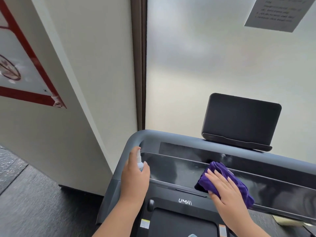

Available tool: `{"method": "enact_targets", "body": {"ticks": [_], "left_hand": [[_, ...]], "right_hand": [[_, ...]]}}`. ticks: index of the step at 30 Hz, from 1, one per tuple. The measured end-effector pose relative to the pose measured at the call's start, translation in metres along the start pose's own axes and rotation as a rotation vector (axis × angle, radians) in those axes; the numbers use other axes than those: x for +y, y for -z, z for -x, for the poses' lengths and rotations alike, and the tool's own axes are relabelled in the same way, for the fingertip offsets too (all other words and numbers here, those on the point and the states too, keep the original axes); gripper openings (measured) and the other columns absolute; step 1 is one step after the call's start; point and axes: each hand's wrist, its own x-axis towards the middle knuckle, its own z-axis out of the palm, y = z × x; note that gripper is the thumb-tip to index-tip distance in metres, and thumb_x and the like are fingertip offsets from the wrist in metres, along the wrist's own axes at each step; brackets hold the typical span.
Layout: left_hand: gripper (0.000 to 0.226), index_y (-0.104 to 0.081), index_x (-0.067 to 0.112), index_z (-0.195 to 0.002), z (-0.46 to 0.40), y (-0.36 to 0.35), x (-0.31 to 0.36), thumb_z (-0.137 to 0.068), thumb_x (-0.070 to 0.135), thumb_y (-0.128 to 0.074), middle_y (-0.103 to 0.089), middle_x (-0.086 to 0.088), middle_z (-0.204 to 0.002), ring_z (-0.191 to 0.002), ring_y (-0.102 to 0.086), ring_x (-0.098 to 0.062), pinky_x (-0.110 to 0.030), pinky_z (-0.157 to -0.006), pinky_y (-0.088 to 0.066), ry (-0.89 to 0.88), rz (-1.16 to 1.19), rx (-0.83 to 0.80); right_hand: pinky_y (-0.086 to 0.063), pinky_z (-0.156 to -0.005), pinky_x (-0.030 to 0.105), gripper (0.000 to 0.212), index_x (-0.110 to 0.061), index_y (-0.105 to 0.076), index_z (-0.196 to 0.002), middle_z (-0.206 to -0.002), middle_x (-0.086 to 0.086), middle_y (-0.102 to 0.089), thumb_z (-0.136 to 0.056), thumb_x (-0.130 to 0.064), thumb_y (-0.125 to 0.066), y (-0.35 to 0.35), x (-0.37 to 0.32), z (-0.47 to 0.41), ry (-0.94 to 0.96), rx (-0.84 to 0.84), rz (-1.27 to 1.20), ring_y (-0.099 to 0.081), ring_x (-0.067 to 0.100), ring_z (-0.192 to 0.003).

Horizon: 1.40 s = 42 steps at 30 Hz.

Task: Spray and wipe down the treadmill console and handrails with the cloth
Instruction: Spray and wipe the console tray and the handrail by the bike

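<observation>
The treadmill console (174, 166) is a glossy black panel in a grey frame across the lower right. My left hand (135, 175) grips a small clear spray bottle (139, 159) with a white nozzle, held upright over the console's left end. My right hand (225, 189) lies flat with straight fingers on a folded purple cloth (229, 175), pressing it against the console's middle. The grey handrail frame (135, 139) curves round the console's left corner. A dark tablet holder (241, 120) stands behind the console.
A white wall with a red-framed poster (25, 69) stands at the left. Frosted glass with a paper notice (280, 12) is ahead. Dark speckled floor (34, 202) lies at the lower left. The treadmill belt (181, 224) shows below the console.
</observation>
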Motion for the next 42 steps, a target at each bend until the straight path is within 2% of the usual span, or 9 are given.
{"method": "enact_targets", "body": {"ticks": [5,9,12,15,19,24,29,36,42], "left_hand": [[0.054,-0.043,0.037,-0.143,0.002,-0.003,0.000,-0.098,0.013,-0.060,-0.063,0.003,-0.111,-0.084,-0.060,-0.008,-0.030,-0.066,-0.046,0.053,0.003,-0.009],[0.064,-0.037,0.039,-0.147,0.001,-0.004,-0.001,-0.094,0.022,-0.070,-0.062,0.014,-0.099,-0.085,-0.064,-0.014,-0.034,-0.072,-0.052,0.103,0.065,0.020],[0.019,-0.061,0.021,-0.104,-0.006,-0.004,0.001,-0.094,0.035,-0.070,-0.064,0.002,-0.083,-0.081,-0.063,-0.026,-0.040,-0.071,-0.053,0.134,0.077,0.023],[0.040,-0.055,0.015,-0.079,-0.010,-0.003,0.006,-0.097,0.050,-0.059,-0.063,-0.009,-0.073,-0.071,-0.062,-0.031,-0.046,-0.067,-0.053,0.186,0.209,0.036],[0.063,-0.059,0.010,-0.075,-0.018,-0.001,0.013,-0.098,0.067,-0.048,-0.067,-0.001,-0.066,-0.057,-0.059,-0.017,-0.035,-0.064,-0.051,0.402,0.447,0.048],[0.081,-0.063,0.008,-0.063,-0.029,0.005,0.005,-0.085,0.085,-0.047,-0.066,-0.012,-0.060,-0.056,-0.057,-0.024,-0.037,-0.065,-0.048,0.541,0.607,0.057],[0.079,-0.062,0.011,-0.058,-0.032,0.005,0.005,-0.080,0.086,-0.054,-0.065,-0.011,-0.056,-0.056,-0.058,-0.026,-0.040,-0.070,-0.051,0.558,0.558,0.024],[0.071,-0.055,0.004,-0.063,-0.026,0.008,0.010,-0.092,0.069,-0.055,-0.055,-0.012,-0.055,-0.051,-0.052,-0.023,-0.033,-0.061,-0.048,0.498,0.486,-0.061],[0.077,-0.050,0.001,-0.056,-0.018,0.002,0.011,-0.094,0.068,-0.049,-0.053,-0.010,-0.051,-0.052,-0.052,-0.019,-0.031,-0.057,-0.048,0.337,0.209,-0.026]], "right_hand": [[-0.015,-0.124,0.030,0.059,-0.054,-0.040,-0.147,-0.159,-0.044,-0.021,-0.091,-0.039,-0.052,-0.006,0.005,-0.001,0.027,0.049,-0.001,-0.021,-0.008,-0.152],[-0.016,-0.124,0.035,0.057,-0.037,-0.052,-0.147,-0.157,-0.036,-0.031,-0.091,-0.037,-0.047,-0.010,-0.009,-0.007,-0.075,0.160,-0.106,-0.030,0.001,-0.151],[-0.011,-0.127,0.039,0.062,-0.023,-0.046,-0.154,-0.162,-0.012,-0.036,-0.093,-0.033,-0.040,-0.008,-0.038,-0.033,-0.323,0.309,-0.262,-0.029,0.013,-0.153],[-0.006,-0.129,0.046,0.062,-0.017,-0.042,-0.156,-0.167,0.000,-0.034,-0.097,-0.034,-0.038,-0.014,-0.072,-0.081,-0.398,0.357,-0.291,-0.021,0.019,-0.157],[-0.002,-0.128,0.050,0.057,-0.018,-0.041,-0.157,-0.168,0.001,-0.031,-0.102,-0.025,-0.053,-0.044,-0.119,-0.128,-0.290,0.267,-0.118,-0.017,0.021,-0.159],[-0.005,-0.127,0.043,0.059,-0.028,-0.041,-0.157,-0.168,-0.009,-0.033,-0.100,-0.040,-0.035,-0.072,-0.140,-0.107,0.277,0.000,0.176,-0.025,0.011,-0.156],[-0.014,-0.127,0.040,0.057,-0.033,-0.044,-0.154,-0.164,-0.015,-0.037,-0.098,-0.040,-0.039,-0.056,-0.111,-0.071,0.275,-0.019,0.135,-0.026,0.005,-0.154],[-0.013,-0.128,0.042,0.058,-0.027,-0.052,-0.150,-0.161,-0.010,-0.043,-0.093,-0.032,-0.046,-0.029,-0.051,-0.030,-0.118,0.181,0.042,-0.031,0.011,-0.153],[-0.004,-0.129,0.052,0.054,-0.017,-0.047,-0.153,-0.167,0.002,-0.035,-0.100,-0.026,-0.049,-0.041,-0.107,-0.112,-0.304,0.283,-0.069,-0.017,0.021,-0.159]]}}
